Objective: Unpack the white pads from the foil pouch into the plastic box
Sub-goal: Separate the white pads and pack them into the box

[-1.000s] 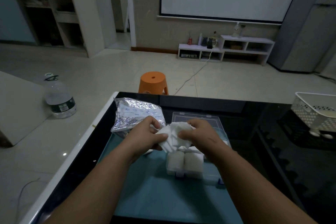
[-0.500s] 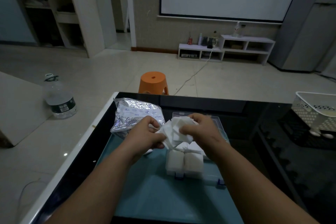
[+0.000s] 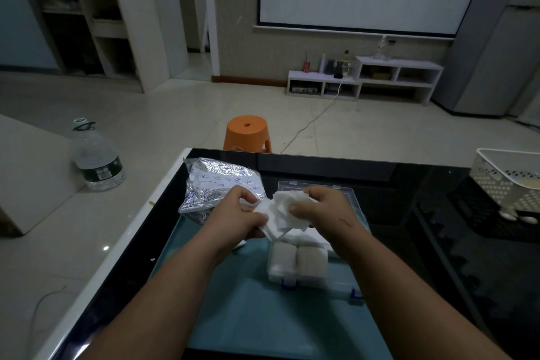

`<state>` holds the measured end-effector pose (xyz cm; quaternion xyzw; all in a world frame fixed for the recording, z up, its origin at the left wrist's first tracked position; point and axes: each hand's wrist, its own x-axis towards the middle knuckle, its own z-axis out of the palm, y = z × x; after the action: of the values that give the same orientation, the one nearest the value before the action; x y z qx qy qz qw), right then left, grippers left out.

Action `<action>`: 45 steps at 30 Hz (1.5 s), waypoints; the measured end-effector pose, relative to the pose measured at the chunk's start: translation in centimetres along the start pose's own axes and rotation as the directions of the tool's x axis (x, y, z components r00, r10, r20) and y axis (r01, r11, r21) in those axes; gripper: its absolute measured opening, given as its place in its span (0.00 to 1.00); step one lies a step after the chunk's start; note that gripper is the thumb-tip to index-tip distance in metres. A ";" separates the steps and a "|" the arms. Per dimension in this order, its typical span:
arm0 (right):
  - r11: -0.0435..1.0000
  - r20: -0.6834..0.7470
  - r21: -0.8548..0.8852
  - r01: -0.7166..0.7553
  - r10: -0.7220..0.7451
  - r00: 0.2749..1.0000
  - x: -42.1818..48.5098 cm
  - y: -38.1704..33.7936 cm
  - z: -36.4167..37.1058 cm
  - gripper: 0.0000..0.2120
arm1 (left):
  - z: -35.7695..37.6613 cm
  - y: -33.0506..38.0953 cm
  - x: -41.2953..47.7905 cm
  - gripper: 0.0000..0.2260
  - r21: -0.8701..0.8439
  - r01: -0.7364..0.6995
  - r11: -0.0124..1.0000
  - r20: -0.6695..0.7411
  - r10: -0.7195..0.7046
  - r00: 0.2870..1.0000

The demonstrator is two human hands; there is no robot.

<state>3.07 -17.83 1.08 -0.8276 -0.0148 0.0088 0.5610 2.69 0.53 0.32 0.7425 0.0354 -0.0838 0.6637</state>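
Both hands hold a bunch of white pads (image 3: 285, 213) in the air above the clear plastic box (image 3: 342, 291). My left hand (image 3: 238, 221) grips the bunch's left side, and my right hand (image 3: 323, 210) pinches its right side between thumb and fingers. White pads (image 3: 296, 264) fill the box's near compartments in upright rows. The box's clear lid (image 3: 309, 187) stands open behind my hands. The crinkled silver foil pouch (image 3: 216, 184) lies on the table to the left, just behind my left hand.
The box sits on a teal mat (image 3: 263, 318) on a black glass table (image 3: 409, 184) with a white left edge. A white perforated basket (image 3: 508, 178) stands at the far right. An orange stool (image 3: 248, 133) and a large water bottle (image 3: 96, 155) stand on the floor.
The bunch of pads has shifted slightly up and away between my hands, and my right hand's fingers have reworked their pinch on it. The pouch and box have not moved.
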 end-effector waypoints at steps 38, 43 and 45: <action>0.977 0.029 -0.215 0.005 0.002 1.000 0.1 -0.2 -0.1 0.10 | 1.4 0.2 -0.5 0.13 -0.097 0.013 0.995 0.023 -0.011 1.000; 0.973 0.054 -0.231 0.015 -0.003 0.999 0.0 -0.3 -0.1 0.12 | 1.2 0.0 -0.2 0.15 -0.116 0.001 0.993 -0.038 -0.006 0.999; 0.973 0.044 -0.231 -0.005 0.016 0.999 0.0 -0.2 -0.2 0.10 | 1.2 -0.2 -0.1 0.15 -0.094 -0.008 0.996 -0.067 0.002 0.998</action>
<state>3.07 -17.94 1.39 -0.8868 -0.0241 0.0288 0.4607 2.48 -0.65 0.05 0.7129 0.0594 -0.0555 0.6966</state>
